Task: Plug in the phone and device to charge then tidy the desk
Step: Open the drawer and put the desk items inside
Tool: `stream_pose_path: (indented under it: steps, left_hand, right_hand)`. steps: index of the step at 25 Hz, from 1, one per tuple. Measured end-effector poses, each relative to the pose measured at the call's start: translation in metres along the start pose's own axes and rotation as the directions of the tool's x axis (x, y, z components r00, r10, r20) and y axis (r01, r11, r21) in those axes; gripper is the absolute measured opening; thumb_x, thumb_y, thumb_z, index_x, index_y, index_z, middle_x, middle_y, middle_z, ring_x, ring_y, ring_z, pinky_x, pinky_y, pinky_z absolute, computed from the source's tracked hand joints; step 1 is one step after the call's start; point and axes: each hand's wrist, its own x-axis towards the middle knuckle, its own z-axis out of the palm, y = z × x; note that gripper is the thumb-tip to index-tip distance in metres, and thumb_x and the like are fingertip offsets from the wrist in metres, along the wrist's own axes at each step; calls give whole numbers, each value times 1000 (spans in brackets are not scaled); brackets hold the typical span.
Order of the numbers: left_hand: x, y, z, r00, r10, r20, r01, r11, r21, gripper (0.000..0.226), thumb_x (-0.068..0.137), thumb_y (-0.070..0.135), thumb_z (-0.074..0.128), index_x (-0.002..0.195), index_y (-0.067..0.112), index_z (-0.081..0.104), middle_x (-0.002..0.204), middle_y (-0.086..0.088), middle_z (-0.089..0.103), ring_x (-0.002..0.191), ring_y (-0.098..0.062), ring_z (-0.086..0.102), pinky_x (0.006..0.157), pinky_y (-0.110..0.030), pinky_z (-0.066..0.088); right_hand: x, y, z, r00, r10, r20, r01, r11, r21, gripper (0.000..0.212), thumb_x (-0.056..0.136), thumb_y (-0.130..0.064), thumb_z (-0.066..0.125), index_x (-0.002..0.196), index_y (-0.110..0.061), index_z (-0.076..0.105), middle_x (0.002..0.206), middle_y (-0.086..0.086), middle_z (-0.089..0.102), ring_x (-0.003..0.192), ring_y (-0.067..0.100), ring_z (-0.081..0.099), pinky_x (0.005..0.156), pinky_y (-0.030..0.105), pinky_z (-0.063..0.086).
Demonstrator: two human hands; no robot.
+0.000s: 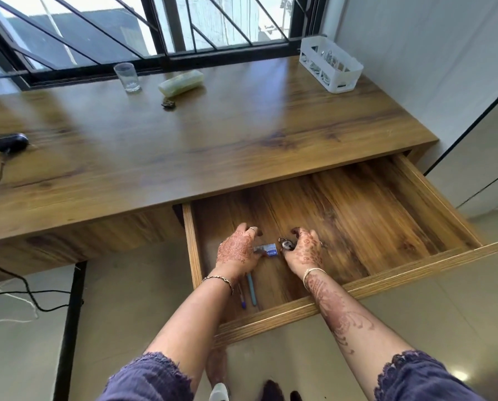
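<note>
The drawer (357, 215) is crowded left by padlock (284, 243), card (266, 251), pens (252, 287); right free.

A black-framed window (227, 21) is noted behind the desk (242, 117), fitted with a grille of diagonal black bars (274, 16). A grey roof (68, 33) is seen through the panes. A plain white wall (415, 53) is recorded at the right, with white panels (479, 175) below it, divided by thin black lines. The floor (126, 299) is tiled in glossy beige. A white cord (8, 320) is found lying on it at the left. A bright light reflection (460, 375) is observed on it at the lower right.
</note>
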Motion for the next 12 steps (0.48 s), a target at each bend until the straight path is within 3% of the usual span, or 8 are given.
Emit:
stream_pose_path:
  steps: [4, 8, 12]
  left_hand:
    - [-7, 0, -44, 986, 14, -168, -26, 997, -70, 41, 83, 40, 67, 121, 28, 55, 121, 8, 51, 101, -17, 61, 82, -31, 51]
    - [-9, -8, -92, 937, -49, -345, -5, 988, -152, 28, 86, 39, 62, 112, 31, 59, 112, 11, 56, 89, -15, 64, 80, -32, 53]
    - [3, -34, -143, 879, -102, -466, -12, 972, -235, 23, 87, 30, 62, 110, 27, 62, 109, 9, 59, 86, -9, 62, 75, -21, 49]
  right_hand:
    - [-11, -18, -12, 985, -113, -127, 116, 993, 14, 60, 77, -20, 73, 132, -19, 47, 132, 7, 41, 120, 28, 46, 101, 38, 40]
    - [-14, -62, -20, 873, -303, -381, 336, 941, 22, 61, 74, -14, 72, 130, -15, 48, 132, 10, 44, 120, 29, 45, 100, 44, 38]
    - [-5, -135, -20, 838, -405, -365, 452, 890, 52, 59, 78, -13, 67, 132, -18, 45, 136, 7, 40, 125, 25, 39, 103, 40, 35]
